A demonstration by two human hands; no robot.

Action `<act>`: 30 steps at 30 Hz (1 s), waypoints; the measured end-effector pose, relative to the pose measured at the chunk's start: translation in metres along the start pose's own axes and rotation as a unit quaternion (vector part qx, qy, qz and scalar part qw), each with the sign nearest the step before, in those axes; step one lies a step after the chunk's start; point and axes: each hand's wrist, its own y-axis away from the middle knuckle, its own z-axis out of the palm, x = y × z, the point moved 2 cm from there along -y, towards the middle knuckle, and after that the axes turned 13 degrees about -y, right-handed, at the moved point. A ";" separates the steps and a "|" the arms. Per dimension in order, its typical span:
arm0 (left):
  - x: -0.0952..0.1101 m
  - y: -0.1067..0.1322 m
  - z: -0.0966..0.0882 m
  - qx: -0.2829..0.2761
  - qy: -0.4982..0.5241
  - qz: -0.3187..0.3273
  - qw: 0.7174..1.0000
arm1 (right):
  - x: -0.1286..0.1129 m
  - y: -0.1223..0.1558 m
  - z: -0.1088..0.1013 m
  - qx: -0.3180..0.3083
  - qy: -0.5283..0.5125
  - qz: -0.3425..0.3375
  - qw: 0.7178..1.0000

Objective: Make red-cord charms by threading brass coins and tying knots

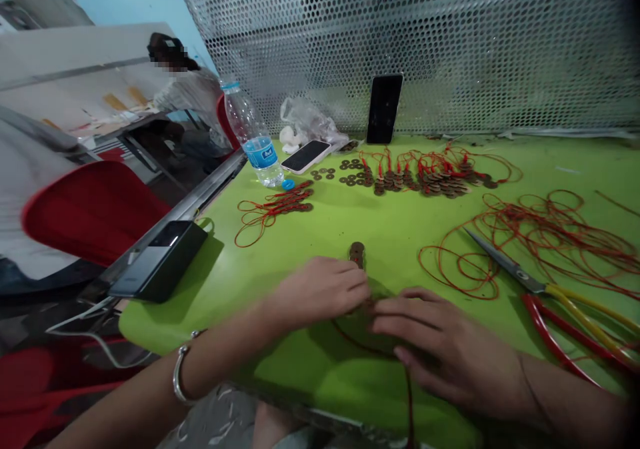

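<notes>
My left hand point(330, 289) is closed over a short string of dark round coins point(357, 254), whose far end sticks out beyond the fingers. Close beside it, my right hand point(440, 339) has its fingers bent together at the near end of the string. A red cord point(410, 396) runs from under the left fingers, past the right thumb and down over the table's front edge. The right fingertips seem to pinch this cord, though the grip is partly hidden.
Scissors point(525, 279) and tangled red cord point(550, 229) lie right. Tasselled coin strings point(435, 176), loose coins point(353, 179), a water bottle point(257, 146) and phone point(307, 156) are farther back. A dark box point(165, 262) sits left. A person point(193, 96) sits beyond.
</notes>
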 end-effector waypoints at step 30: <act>0.005 -0.040 -0.016 0.088 0.521 -0.365 0.767 | 0.018 -0.007 -0.027 0.321 -0.216 0.230 0.893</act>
